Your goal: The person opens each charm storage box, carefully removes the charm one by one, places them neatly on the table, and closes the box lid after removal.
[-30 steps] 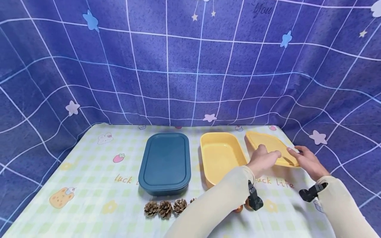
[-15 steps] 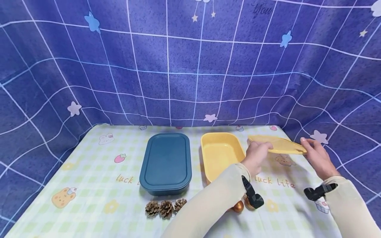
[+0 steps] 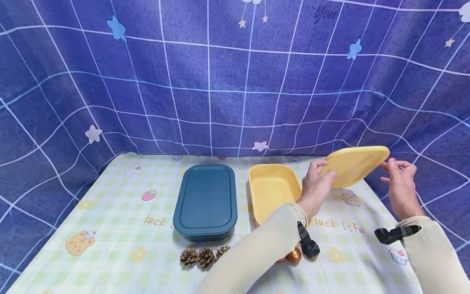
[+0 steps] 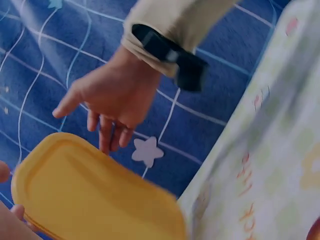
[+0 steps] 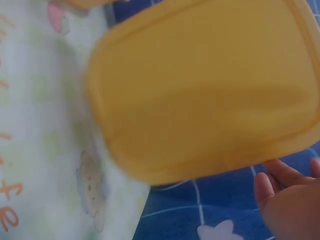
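Observation:
A yellow lid point(image 3: 354, 165) is raised above the right part of the table, tilted on edge. My left hand point(image 3: 317, 185) grips its left edge, thumb on one side and fingers on the other. At the lid's opposite edge is my right hand point(image 3: 402, 185), fingers loosely bent. In the left wrist view the right hand's fingers point(image 4: 105, 135) come up to the lid's rim without wrapping it; whether they touch is hard to tell. A yellow box point(image 3: 273, 192) without a lid stands left of my left hand, its near right corner covered by the left forearm.
Left of the yellow box stands a dark blue box point(image 3: 205, 200) with its lid on. Several pine cones point(image 3: 205, 258) lie in front of it, partly hidden by my left sleeve. Copper-coloured balls point(image 3: 293, 256) lie beside that sleeve. A blue curtain point(image 3: 235, 81) hangs behind the table.
The yellow lid has risen off the table and tipped up, its face turning towards upright. My left hand moved with it; my right hand rose and its fingers loosened from the edge.

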Available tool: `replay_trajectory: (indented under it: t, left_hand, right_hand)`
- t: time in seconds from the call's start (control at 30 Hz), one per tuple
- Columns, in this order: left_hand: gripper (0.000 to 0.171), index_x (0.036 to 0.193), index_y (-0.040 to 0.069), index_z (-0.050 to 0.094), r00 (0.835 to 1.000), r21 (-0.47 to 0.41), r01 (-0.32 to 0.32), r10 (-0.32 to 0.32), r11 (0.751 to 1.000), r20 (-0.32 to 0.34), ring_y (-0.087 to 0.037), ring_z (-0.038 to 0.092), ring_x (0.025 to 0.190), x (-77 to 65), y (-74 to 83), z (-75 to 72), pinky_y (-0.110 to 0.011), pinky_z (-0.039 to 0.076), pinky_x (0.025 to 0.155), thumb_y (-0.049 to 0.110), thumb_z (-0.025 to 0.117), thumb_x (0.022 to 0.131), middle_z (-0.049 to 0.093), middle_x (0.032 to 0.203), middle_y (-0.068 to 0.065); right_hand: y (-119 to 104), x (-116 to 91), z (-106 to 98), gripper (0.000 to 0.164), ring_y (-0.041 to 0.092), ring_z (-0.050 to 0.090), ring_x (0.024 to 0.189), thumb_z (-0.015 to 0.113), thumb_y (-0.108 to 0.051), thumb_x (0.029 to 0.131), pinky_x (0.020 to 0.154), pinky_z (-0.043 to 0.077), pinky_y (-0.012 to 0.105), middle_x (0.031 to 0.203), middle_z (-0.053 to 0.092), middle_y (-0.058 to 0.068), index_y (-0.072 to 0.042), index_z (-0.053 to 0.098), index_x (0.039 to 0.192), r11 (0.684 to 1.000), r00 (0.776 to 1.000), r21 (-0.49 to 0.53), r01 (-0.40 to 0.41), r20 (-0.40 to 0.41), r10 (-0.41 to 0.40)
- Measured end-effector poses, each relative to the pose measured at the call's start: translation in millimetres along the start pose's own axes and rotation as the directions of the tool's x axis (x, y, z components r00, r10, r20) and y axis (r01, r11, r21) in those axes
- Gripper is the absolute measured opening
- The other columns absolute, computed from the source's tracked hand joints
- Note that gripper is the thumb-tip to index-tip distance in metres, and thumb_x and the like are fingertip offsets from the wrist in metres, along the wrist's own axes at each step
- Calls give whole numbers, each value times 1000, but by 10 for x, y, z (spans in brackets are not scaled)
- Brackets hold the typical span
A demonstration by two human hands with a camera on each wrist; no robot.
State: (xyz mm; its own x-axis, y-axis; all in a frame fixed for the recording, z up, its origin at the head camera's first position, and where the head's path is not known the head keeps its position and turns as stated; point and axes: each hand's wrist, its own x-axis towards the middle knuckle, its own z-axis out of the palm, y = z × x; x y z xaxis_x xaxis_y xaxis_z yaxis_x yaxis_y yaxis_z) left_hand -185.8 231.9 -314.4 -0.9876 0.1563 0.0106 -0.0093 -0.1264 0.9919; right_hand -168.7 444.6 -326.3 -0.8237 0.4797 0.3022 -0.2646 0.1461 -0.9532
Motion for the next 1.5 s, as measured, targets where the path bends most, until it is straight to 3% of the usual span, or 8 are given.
replay_trajectory:
  t: [0.13,0.3,0.43,0.57,0.73,0.93,1.17,1.5]
  left_hand:
    - [45,128,35,60,980,160,-187,172,969,102,-1,49,139,-9,13,-80,-23,39,117,24,66,85,44,150,31]
    - [60,147,31,46,888,302,-454,398,838,231,-12,38,149,-6,66,-193,-31,38,122,23,58,88,24,165,17]
    - [68,152,28,40,820,357,-572,499,739,281,-18,48,143,-15,167,-330,-27,51,106,22,58,88,15,168,11]
    - [71,154,25,40,779,395,-627,555,672,292,-23,67,118,-3,275,-550,-14,51,69,18,62,87,14,168,8]
    - [62,148,22,49,762,461,-642,579,612,292,-18,53,138,56,380,-861,-18,52,102,17,62,87,19,167,4]
    - [56,144,21,53,821,566,-564,478,601,311,-14,65,89,112,433,-1237,-19,53,82,20,62,89,24,166,0]
    - [55,140,24,58,947,676,-320,199,664,253,-22,55,137,210,309,-1591,-35,52,110,25,68,85,36,163,-2]
    - [55,134,16,63,979,795,-164,-1,584,202,-27,59,125,385,31,-1941,-39,50,108,19,74,80,65,137,-4]
  right_hand:
    - [-86,-44,74,9,-1,48,104,45,-27,107,79,43,8,104,59,-17,-19,44,106,981,996,171,87,11,-91]
    - [-229,-99,141,22,1,39,113,46,-18,106,83,36,15,114,47,-7,-19,67,104,954,972,230,194,83,-218]
    - [-373,-147,212,28,0,36,114,45,-16,106,85,37,11,116,44,-9,-25,70,112,960,954,33,277,108,-279]
    - [-523,-207,319,34,-8,39,106,46,-17,105,82,33,4,115,44,-23,-22,66,132,882,928,-291,371,142,-344]
    - [-612,-266,489,46,-14,45,90,50,-17,103,79,33,-3,119,33,-25,-10,50,148,819,909,-399,413,242,-340]
    - [-486,-277,654,55,-4,56,97,58,-19,100,73,38,0,132,37,10,-5,43,151,757,881,-496,425,420,-219]
    - [-131,-320,924,61,27,59,102,69,-15,94,78,40,0,130,38,25,1,46,148,734,822,-501,457,553,-135]
    - [257,-341,1343,68,34,50,105,69,-23,94,87,46,32,125,38,25,5,42,149,771,759,-511,381,649,55]
